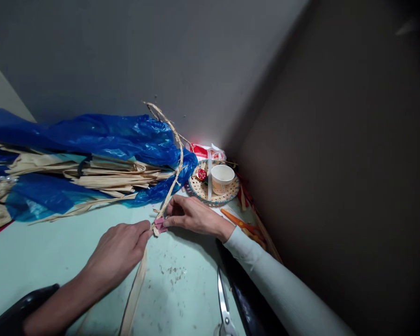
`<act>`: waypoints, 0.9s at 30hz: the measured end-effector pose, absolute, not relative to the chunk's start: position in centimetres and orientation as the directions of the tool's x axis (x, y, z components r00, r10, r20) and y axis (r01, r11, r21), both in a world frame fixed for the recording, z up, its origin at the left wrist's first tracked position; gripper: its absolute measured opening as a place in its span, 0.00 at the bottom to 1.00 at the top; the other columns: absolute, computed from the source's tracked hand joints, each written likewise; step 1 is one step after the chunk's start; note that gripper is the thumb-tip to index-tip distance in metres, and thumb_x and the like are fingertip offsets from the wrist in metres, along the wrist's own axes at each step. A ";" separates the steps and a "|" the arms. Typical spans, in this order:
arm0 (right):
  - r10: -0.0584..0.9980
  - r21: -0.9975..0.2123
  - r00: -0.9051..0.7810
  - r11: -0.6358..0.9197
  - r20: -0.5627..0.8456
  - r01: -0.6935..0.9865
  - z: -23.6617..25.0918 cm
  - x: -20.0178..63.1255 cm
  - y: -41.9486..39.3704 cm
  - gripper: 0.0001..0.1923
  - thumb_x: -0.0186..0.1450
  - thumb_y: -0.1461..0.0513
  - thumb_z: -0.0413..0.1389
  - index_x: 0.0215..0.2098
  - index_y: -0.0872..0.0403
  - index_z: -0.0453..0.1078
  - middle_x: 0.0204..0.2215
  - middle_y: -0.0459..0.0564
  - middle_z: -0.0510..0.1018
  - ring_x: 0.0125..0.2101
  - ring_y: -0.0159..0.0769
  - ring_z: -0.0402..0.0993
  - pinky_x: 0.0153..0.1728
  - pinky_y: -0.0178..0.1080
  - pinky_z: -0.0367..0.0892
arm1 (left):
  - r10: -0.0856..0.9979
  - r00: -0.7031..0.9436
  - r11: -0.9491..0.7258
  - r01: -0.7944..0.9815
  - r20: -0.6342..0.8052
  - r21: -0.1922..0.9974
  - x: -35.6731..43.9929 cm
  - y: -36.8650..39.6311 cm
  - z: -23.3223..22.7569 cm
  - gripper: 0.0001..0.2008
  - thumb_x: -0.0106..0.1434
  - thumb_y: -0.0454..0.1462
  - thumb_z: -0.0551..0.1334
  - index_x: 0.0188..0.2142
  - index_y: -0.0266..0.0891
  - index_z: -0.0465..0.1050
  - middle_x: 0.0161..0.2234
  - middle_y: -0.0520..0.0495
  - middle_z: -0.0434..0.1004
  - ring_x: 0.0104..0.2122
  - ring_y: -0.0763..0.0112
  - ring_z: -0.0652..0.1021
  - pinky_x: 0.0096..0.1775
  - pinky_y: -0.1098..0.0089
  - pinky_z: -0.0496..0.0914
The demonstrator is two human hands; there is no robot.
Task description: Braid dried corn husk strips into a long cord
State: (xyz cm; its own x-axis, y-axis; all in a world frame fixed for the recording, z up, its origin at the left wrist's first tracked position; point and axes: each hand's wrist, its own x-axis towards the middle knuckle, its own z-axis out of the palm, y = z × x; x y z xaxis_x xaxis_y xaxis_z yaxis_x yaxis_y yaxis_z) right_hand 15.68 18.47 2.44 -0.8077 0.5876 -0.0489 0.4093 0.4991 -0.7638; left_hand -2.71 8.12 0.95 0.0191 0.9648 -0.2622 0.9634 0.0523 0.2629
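**Two hands on a straw strip**

A small pink piece (pixel 160 225) sits on the straw strip (pixel 173 179), on the green table (pixel 38 252), between the two hands. The left hand (pixel 117 254) is closed, its fingertips pinching the strip just beside the piece. The right hand (pixel 192 215) is curled and presses the piece with thumb and finger. Behind lies a straw bundle (pixel 101 177) on blue plastic (pixel 101 135). A woven tray (pixel 213 196) carries a cup (pixel 222 178). Scissors (pixel 224 303) lie near the table edge.
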 end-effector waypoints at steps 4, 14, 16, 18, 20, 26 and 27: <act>0.597 -0.757 -0.796 0.473 -0.101 0.451 2.7 15.7 18.2 0.16 0.64 0.53 0.64 0.38 0.56 0.68 0.30 0.43 0.72 0.30 0.31 0.66 0.32 0.32 0.59 | 0.966 0.041 0.025 0.968 -0.254 0.252 -2.7 7.9 1.1 0.19 0.71 0.40 0.40 0.33 0.44 0.67 0.35 0.39 0.83 0.41 0.46 0.81 0.38 0.61 0.61; 0.517 -0.455 -0.818 0.684 -0.251 0.571 4.5 13.9 18.3 0.15 0.65 0.56 0.63 0.44 0.58 0.75 0.39 0.52 0.80 0.36 0.36 0.73 0.36 0.33 0.62 | 0.978 0.064 -0.029 0.984 -0.200 0.175 -2.5 7.8 1.1 0.22 0.72 0.38 0.41 0.41 0.41 0.74 0.39 0.37 0.86 0.42 0.48 0.82 0.37 0.61 0.64; 0.504 -0.429 -0.811 0.689 -0.296 0.585 4.8 13.4 18.4 0.14 0.65 0.57 0.64 0.43 0.59 0.76 0.38 0.52 0.80 0.36 0.36 0.73 0.36 0.33 0.62 | 0.977 0.063 -0.029 0.985 -0.202 0.169 -2.6 7.9 0.8 0.21 0.72 0.37 0.42 0.42 0.41 0.74 0.39 0.37 0.86 0.42 0.47 0.83 0.37 0.60 0.65; 0.490 -0.432 -0.807 0.682 -0.329 0.590 5.1 13.0 18.6 0.11 0.64 0.58 0.65 0.41 0.58 0.76 0.37 0.51 0.80 0.36 0.35 0.73 0.35 0.32 0.62 | 0.977 0.073 -0.039 0.985 -0.201 0.170 -2.5 7.9 0.6 0.21 0.72 0.36 0.43 0.44 0.41 0.75 0.40 0.38 0.86 0.42 0.46 0.83 0.37 0.59 0.67; 0.481 -0.449 -0.804 0.667 -0.350 0.594 5.3 12.7 18.7 0.09 0.62 0.61 0.66 0.39 0.57 0.76 0.35 0.49 0.80 0.35 0.35 0.73 0.35 0.31 0.62 | 0.977 0.090 -0.057 0.984 -0.195 0.170 -2.4 7.9 0.5 0.21 0.72 0.35 0.43 0.46 0.42 0.75 0.41 0.38 0.86 0.43 0.46 0.83 0.38 0.58 0.68; 0.510 -0.502 -0.786 0.607 -0.348 0.616 5.7 12.6 18.6 0.09 0.59 0.65 0.68 0.36 0.58 0.74 0.32 0.47 0.78 0.32 0.32 0.71 0.32 0.31 0.62 | 0.977 0.110 -0.082 0.985 -0.185 0.154 -2.2 7.9 0.7 0.21 0.72 0.34 0.44 0.50 0.40 0.74 0.40 0.35 0.86 0.41 0.44 0.83 0.38 0.56 0.70; 0.515 -0.516 -0.785 0.595 -0.345 0.617 5.6 12.7 18.6 0.10 0.59 0.65 0.68 0.37 0.58 0.74 0.32 0.46 0.77 0.32 0.32 0.71 0.32 0.31 0.62 | 0.977 0.110 -0.081 0.984 -0.183 0.156 -2.2 7.9 0.7 0.21 0.72 0.34 0.44 0.51 0.40 0.74 0.40 0.35 0.86 0.42 0.44 0.83 0.39 0.56 0.71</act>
